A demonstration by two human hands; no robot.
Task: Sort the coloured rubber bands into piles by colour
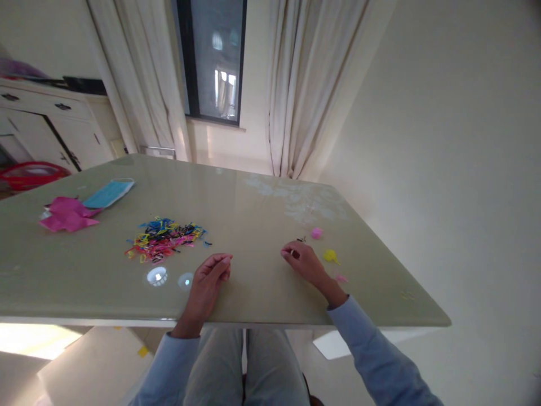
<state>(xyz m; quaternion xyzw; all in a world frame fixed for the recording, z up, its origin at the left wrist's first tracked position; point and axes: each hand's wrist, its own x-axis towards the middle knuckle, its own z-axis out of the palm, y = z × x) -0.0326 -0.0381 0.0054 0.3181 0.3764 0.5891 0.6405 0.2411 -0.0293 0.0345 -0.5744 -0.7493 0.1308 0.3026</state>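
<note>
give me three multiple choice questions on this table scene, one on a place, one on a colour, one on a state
1. Where does the pile of mixed-colour bands lie?
A. to the left of the left hand
B. to the right of the right hand
C. on the floor

2. What colour is the face mask at the table's far left?
A. red
B. light blue
C. black

3. How does the left hand look?
A. flat and spread wide
B. raised high off the table
C. loosely curled, fingers drawn together, low over the table

Answers:
1. A, the pile sits on the tabletop left of the left hand, while the right hand is near small pink and yellow bits.
2. B, the mask is light blue, beside crumpled pink paper.
3. C, the fingers curl inward with tips close together; what they pinch, if anything, cannot be told.
</note>
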